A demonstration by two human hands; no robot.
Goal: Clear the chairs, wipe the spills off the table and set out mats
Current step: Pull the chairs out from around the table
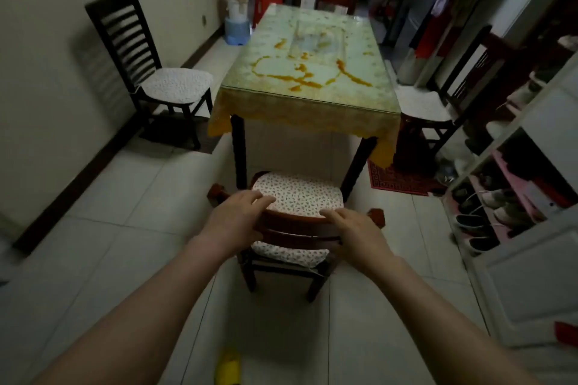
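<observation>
The left hand lies palm-down on the top rail of the near chair, fingers loosely spread and curling over the rail toward the cushion, not closed around it. The right hand rests likewise, fingers open on the rail's right end. Both forearms reach forward, slightly converging. The chair faces the table, seat partly tucked beneath the near edge. Orange spills streak the glass top. A dark chair stands against the left wall; another chair sits at the table's right.
</observation>
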